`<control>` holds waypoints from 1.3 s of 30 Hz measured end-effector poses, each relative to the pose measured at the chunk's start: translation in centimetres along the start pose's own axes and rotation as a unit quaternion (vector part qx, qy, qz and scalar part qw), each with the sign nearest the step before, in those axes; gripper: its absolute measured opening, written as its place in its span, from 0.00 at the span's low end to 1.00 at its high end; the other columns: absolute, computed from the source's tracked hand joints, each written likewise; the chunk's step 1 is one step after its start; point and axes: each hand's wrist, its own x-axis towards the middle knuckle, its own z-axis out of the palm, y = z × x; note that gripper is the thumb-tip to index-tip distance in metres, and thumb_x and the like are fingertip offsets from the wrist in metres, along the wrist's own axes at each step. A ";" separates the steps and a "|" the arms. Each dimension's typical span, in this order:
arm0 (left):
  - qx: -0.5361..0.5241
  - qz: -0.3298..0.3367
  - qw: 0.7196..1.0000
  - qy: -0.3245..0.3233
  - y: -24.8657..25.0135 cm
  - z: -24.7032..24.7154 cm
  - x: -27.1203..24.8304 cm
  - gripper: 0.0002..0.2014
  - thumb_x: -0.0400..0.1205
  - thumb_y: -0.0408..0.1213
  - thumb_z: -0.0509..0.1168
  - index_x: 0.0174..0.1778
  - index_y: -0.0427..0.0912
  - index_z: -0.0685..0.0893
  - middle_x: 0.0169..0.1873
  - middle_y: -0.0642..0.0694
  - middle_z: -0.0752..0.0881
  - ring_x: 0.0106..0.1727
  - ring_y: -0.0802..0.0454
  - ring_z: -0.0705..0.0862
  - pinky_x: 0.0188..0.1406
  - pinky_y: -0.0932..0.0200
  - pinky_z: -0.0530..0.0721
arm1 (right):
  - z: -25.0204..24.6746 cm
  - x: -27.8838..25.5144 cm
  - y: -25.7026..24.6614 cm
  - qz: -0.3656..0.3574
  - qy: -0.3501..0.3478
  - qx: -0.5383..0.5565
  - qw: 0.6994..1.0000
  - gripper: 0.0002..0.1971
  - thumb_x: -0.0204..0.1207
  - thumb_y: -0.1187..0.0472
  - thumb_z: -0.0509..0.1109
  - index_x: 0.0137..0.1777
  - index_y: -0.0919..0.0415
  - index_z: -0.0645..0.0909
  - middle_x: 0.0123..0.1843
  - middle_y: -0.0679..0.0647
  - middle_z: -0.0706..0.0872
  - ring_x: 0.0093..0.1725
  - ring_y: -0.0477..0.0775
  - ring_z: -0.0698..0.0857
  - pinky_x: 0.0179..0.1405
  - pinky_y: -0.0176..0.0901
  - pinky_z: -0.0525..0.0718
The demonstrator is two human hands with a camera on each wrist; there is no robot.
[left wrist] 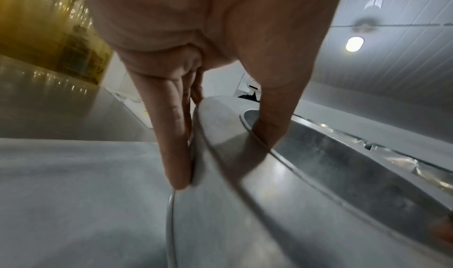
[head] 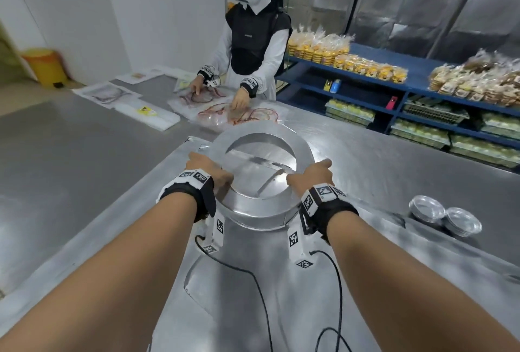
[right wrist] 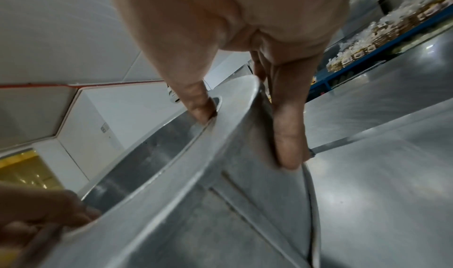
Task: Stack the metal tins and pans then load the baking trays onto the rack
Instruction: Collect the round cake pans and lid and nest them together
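Observation:
A large round metal pan (head: 261,165) with a wide flat rim is at the middle of the steel table (head: 84,154), over a flat metal baking tray (head: 253,281). My left hand (head: 208,171) grips its left rim and my right hand (head: 309,174) grips its right rim. In the left wrist view the thumb (left wrist: 267,128) hooks inside the pan (left wrist: 245,194) and the fingers (left wrist: 176,156) press the outer wall. The right wrist view shows the same on the pan (right wrist: 196,194): thumb (right wrist: 201,107) inside, fingers (right wrist: 289,146) outside. Two stacks of small foil tins (head: 427,208) (head: 463,222) stand to the right.
Another person (head: 253,42) stands across the table, handling plastic bags (head: 225,109). Blue shelves (head: 394,89) with packed baked goods run along the right. A yellow bin (head: 45,67) stands far left. Black cables (head: 334,281) trail from my wrists over the tray.

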 end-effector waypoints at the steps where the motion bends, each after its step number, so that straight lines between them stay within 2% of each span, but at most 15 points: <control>1: -0.019 0.000 1.000 -0.001 -0.1 0.4 -0.6 0.52 0.41 0.57 0.75 0.61 0.33 0.80 0.43 0.42 0.88 0.37 0.43 0.89 0.29 0.57 0.89 | -1.2 -0.8 0.7 0.000 0.011 0.009 1.000 0.30 0.71 0.59 0.78 0.61 0.63 0.60 0.49 0.57 0.77 0.47 0.62 0.84 0.39 0.48 0.79; 4: -0.140 0.005 0.990 -0.005 -0.1 1.2 -4.5 0.59 0.40 0.63 0.79 0.67 0.35 0.74 0.50 0.38 0.88 0.43 0.35 0.90 0.38 0.38 0.91 | -5.0 -3.7 3.5 -0.016 0.032 0.027 0.999 0.32 0.69 0.60 0.79 0.61 0.63 0.59 0.49 0.57 0.76 0.44 0.61 0.81 0.41 0.49 0.80; 7: -0.242 0.018 0.970 -0.007 1.4 0.7 -12.3 0.57 0.60 0.80 0.63 0.72 0.35 0.77 0.62 0.38 0.85 0.55 0.37 0.86 0.59 0.41 0.85 | -8.9 -7.3 7.1 -0.047 0.060 0.053 0.996 0.34 0.68 0.59 0.81 0.63 0.62 0.60 0.51 0.57 0.73 0.48 0.63 0.80 0.50 0.53 0.83; 9: -0.323 0.007 0.945 -0.042 1.9 1.2 -17.1 0.45 0.74 0.77 0.54 0.71 0.40 0.80 0.61 0.39 0.83 0.49 0.41 0.84 0.52 0.44 0.86 | -11.4 -10.0 9.6 -0.060 0.087 0.066 0.992 0.32 0.67 0.60 0.81 0.59 0.60 0.60 0.52 0.56 0.75 0.47 0.62 0.79 0.49 0.51 0.81; 11: -0.402 -0.026 0.910 -0.103 1.6 2.1 -21.2 0.41 0.76 0.76 0.53 0.68 0.45 0.81 0.59 0.40 0.84 0.48 0.40 0.86 0.38 0.44 0.89 | -13.6 -12.7 12.1 -0.071 0.105 0.082 0.989 0.31 0.66 0.61 0.80 0.57 0.58 0.60 0.52 0.56 0.78 0.47 0.62 0.81 0.47 0.51 0.81; 13: -0.432 -0.040 0.889 -0.144 0.9 3.3 -24.5 0.39 0.76 0.75 0.53 0.66 0.46 0.81 0.58 0.39 0.85 0.50 0.37 0.86 0.36 0.38 0.89 | -15.5 -15.3 14.6 -0.088 0.119 0.094 0.984 0.31 0.64 0.62 0.80 0.56 0.56 0.60 0.54 0.56 0.79 0.48 0.62 0.83 0.46 0.51 0.83; 20: -0.511 0.002 0.837 -0.198 -1.3 6.7 -35.3 0.14 0.82 0.55 0.60 0.45 0.48 0.83 0.47 0.45 0.83 0.48 0.39 0.83 0.60 0.32 0.84 | -20.3 -24.0 23.4 -0.162 0.140 0.135 0.967 0.45 0.64 0.68 0.80 0.75 0.41 0.59 0.67 0.51 0.73 0.57 0.52 0.77 0.54 0.45 0.79; 23: -0.529 0.057 0.823 -0.200 -2.9 8.1 -38.1 0.12 0.81 0.49 0.61 0.48 0.47 0.85 0.40 0.47 0.80 0.38 0.48 0.84 0.45 0.46 0.88 | -21.8 -27.4 26.6 -0.188 0.115 0.207 0.953 0.43 0.66 0.59 0.80 0.76 0.37 0.61 0.71 0.49 0.77 0.65 0.50 0.80 0.64 0.49 0.82; 25: -0.539 0.101 0.813 -0.198 -4.1 8.8 -39.4 0.11 0.79 0.43 0.59 0.47 0.45 0.85 0.36 0.47 0.80 0.32 0.52 0.81 0.36 0.57 0.81 | -22.7 -29.4 28.4 -0.198 0.084 0.267 0.939 0.35 0.67 0.50 0.77 0.73 0.37 0.65 0.64 0.47 0.83 0.62 0.47 0.83 0.67 0.54 0.82; 28: -0.558 0.147 0.785 -0.226 -6.3 9.4 -40.7 0.22 0.75 0.30 0.52 0.60 0.43 0.86 0.45 0.47 0.89 0.46 0.48 0.85 0.46 0.54 0.81 | -23.7 -31.9 31.0 -0.184 0.046 0.317 0.929 0.34 0.66 0.26 0.71 0.71 0.34 0.69 0.59 0.42 0.87 0.61 0.44 0.84 0.68 0.54 0.78; 30: -0.559 0.159 0.778 -0.238 -8.0 9.8 -41.0 0.32 0.73 0.25 0.49 0.72 0.43 0.81 0.60 0.45 0.88 0.59 0.46 0.85 0.62 0.50 0.79 | -23.9 -32.9 32.7 -0.166 0.031 0.317 0.933 0.36 0.65 0.18 0.63 0.70 0.32 0.71 0.61 0.36 0.87 0.66 0.42 0.83 0.73 0.53 0.74; 32: -0.559 0.152 0.777 -0.246 -8.9 10.1 -42.6 0.28 0.76 0.30 0.51 0.69 0.47 0.84 0.53 0.48 0.90 0.54 0.51 0.85 0.60 0.54 0.76 | -23.9 -33.6 34.2 -0.148 0.025 0.317 0.937 0.35 0.67 0.17 0.58 0.71 0.32 0.73 0.69 0.40 0.84 0.73 0.47 0.79 0.79 0.60 0.71; 35: -0.492 0.186 0.819 -0.227 -9.3 10.4 -44.9 0.15 0.89 0.45 0.55 0.59 0.50 0.88 0.44 0.58 0.91 0.51 0.64 0.86 0.60 0.64 0.80 | -23.8 -34.5 35.6 -0.139 0.016 0.305 0.942 0.37 0.69 0.18 0.57 0.73 0.36 0.75 0.72 0.40 0.82 0.75 0.46 0.78 0.81 0.58 0.70; 37: -0.467 0.177 0.828 -0.256 -10.0 10.6 -45.6 0.22 0.87 0.56 0.55 0.67 0.49 0.84 0.60 0.52 0.90 0.64 0.56 0.85 0.75 0.52 0.75 | -23.5 -35.6 35.9 -0.137 0.008 0.286 0.948 0.32 0.75 0.24 0.60 0.74 0.38 0.76 0.69 0.37 0.84 0.72 0.42 0.79 0.79 0.51 0.72; 39: -0.458 0.172 0.840 -0.234 -11.1 10.8 -45.7 0.22 0.81 0.57 0.65 0.68 0.51 0.85 0.64 0.48 0.88 0.67 0.47 0.84 0.74 0.45 0.76 | -22.8 -36.5 36.4 -0.129 0.007 0.260 0.957 0.22 0.82 0.41 0.66 0.75 0.42 0.77 0.66 0.38 0.86 0.67 0.41 0.83 0.73 0.47 0.78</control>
